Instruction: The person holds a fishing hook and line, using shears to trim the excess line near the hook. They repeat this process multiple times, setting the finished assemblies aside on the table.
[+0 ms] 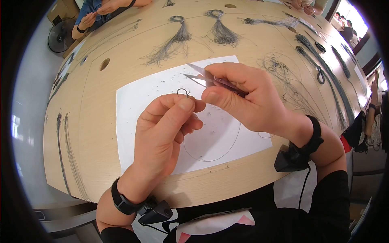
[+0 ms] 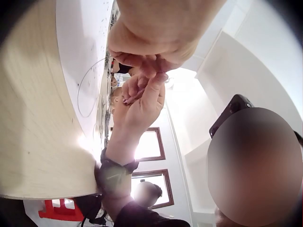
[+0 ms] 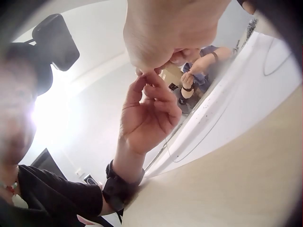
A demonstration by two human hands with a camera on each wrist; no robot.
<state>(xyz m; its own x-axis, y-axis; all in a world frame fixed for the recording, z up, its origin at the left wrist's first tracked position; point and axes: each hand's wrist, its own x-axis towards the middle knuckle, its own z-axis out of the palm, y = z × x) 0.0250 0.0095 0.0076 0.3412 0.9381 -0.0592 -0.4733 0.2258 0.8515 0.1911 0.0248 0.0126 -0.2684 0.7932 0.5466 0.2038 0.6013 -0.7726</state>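
Observation:
My left hand (image 1: pixel 160 127) pinches a small dark fishing hook (image 1: pixel 183 90) between thumb and forefinger, its bend showing above the fingertips. From near that hand a thin line (image 1: pixel 207 160) hangs in a wide loop over a white sheet of paper (image 1: pixel 133 105). My right hand (image 1: pixel 253 95) grips a pair of thread snips (image 1: pixel 202 79), its two pointed blades spread apart and aimed left, just above the hook. In the right wrist view the left hand (image 3: pixel 149 116) has its fingertips close to the right hand, which hides the snips there.
Dark specks dot the paper. Bundles of hooked line (image 1: pixel 221 32) lie at the back of the table (image 1: pixel 93 137), with a loose tangle (image 1: pixel 279 71) and long dark bundles (image 1: pixel 324 65) at the right. Thin strands (image 1: pixel 67 150) lie at the left. Another person's hands (image 1: pixel 95 14) work across the table.

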